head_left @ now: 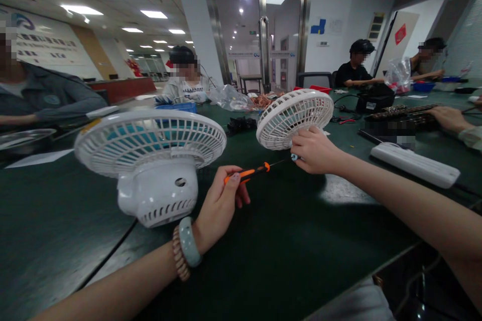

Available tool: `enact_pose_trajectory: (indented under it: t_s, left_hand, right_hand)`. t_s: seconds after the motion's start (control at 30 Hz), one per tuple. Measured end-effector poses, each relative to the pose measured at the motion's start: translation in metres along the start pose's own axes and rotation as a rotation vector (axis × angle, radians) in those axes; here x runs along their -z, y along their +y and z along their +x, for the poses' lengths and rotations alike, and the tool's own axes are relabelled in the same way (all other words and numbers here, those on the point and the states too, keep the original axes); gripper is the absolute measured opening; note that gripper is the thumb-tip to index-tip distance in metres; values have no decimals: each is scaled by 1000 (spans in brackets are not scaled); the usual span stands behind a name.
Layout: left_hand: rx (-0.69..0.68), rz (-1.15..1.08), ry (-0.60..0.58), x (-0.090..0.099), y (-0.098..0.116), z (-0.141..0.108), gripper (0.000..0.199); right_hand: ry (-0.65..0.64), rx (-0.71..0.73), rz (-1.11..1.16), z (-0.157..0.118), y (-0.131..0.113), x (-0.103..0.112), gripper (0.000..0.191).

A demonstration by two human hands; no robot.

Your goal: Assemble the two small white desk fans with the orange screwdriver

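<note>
My left hand [229, 190] is closed around the orange and black handle of a screwdriver [246, 174], whose thin shaft points right, towards my right hand. With bent fingers, my right hand [312, 150] grips the lower rim of a white fan grille [293, 113], which is tilted up off the table. A small pale blue piece shows at those fingers; I cannot tell what it is. Left of my left hand stands a white electric fan [161, 185], its grille facing up with blue blades inside and its vented motor housing towards me.
A white power strip [414, 163] lies on the green table [263, 261] at the right, near a co-worker's hand [450, 118]. Behind the grilles are clear plastic bags [229, 98], a blue tray [176, 107] and a black bag [376, 98]. A black cord [109, 256] runs from the fan.
</note>
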State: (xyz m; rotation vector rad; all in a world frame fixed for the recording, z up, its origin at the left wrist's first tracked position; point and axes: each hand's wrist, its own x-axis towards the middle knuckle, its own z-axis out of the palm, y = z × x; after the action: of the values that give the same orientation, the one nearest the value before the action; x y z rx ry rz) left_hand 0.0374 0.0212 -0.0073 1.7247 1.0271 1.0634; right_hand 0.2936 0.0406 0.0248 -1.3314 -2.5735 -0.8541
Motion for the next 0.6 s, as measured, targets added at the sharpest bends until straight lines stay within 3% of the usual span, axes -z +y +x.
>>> enact_pose_trajectory:
  t_s: [0.27,0.6]
  left_hand:
    - [70,-245,3,-1,-11,5,41]
    - [93,-251,1,-2,-10,5,37]
  right_hand:
    - [21,9,-23,-1,0,-3,24]
    - [29,8,-19,-3,-1,-4,25]
